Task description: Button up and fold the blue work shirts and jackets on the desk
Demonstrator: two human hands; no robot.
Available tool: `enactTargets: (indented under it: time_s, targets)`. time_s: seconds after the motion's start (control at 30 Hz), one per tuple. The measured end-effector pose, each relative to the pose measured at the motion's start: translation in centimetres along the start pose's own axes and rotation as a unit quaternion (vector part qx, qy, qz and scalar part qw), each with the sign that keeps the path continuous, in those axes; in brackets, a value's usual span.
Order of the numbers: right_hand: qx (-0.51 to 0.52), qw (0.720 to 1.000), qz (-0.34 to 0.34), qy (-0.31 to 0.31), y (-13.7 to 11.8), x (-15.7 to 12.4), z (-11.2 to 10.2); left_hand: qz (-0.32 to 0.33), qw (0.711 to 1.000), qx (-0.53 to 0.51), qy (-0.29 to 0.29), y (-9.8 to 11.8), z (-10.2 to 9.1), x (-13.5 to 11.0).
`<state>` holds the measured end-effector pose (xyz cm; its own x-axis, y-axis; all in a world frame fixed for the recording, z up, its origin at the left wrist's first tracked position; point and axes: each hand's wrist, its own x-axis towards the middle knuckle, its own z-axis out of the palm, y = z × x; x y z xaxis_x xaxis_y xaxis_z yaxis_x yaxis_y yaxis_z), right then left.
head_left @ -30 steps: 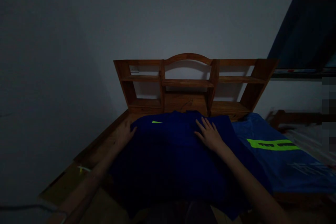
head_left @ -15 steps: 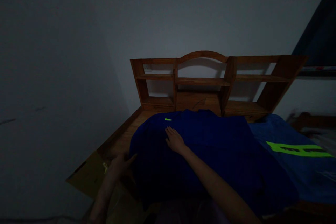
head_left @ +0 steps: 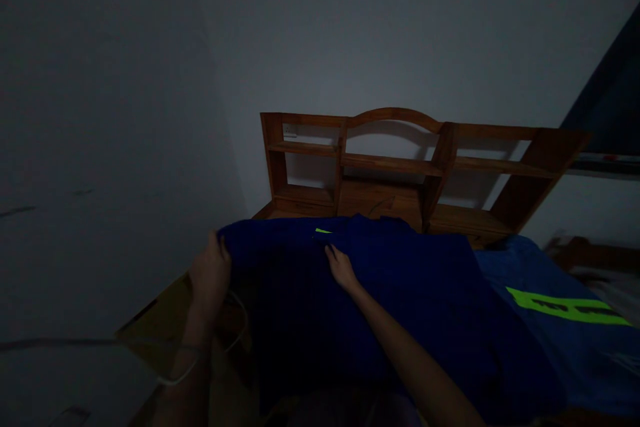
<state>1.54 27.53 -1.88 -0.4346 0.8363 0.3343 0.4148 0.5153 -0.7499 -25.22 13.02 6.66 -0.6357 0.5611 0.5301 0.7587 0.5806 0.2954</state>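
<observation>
A dark blue shirt lies spread out in front of me, with a small yellow-green strip on its chest. My left hand is closed on the end of its left sleeve, holding it raised and stretched out to the side. On the chest, just below the strip, my right hand has its fingers bent and gripping the fabric. Dim light hides most of the folds in the lower part.
A wooden headboard with open shelves stands behind the shirt against the wall. To the right lies a lighter blue cloth with a yellow-green band. A pale cable hangs by my left forearm, near a yellowish board.
My left hand has taken hold of the sleeve end and drawn it up and out to the left. My right hand's fingers, flat before, have closed on the chest fabric.
</observation>
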Motion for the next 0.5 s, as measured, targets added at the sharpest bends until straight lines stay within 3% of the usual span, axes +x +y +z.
enactTargets:
  time_s: [0.17, 0.3, 0.4, 0.5]
  targets:
    - [-0.123, 0.986, -0.091, -0.063, -0.1, -0.5, 0.6, 0.019, 0.987, -0.08, 0.137, 1.0, -3.7, 5.4]
    - [-0.117, 0.987, -0.086, -0.071, -1.6, -1.0, 0.2, 0.085, 0.964, -0.187, 0.167, 5.7, -6.0, 6.2]
    - [-0.025, 0.996, -0.085, 0.003, -3.6, -1.4, -0.6, 0.117, 0.945, -0.274, 0.133, 11.9, -5.9, 4.4]
    - [0.021, 0.993, -0.075, 0.089, -5.1, -2.0, -1.7, 0.122, 0.911, -0.395, -0.005, 18.4, -4.9, 0.4]
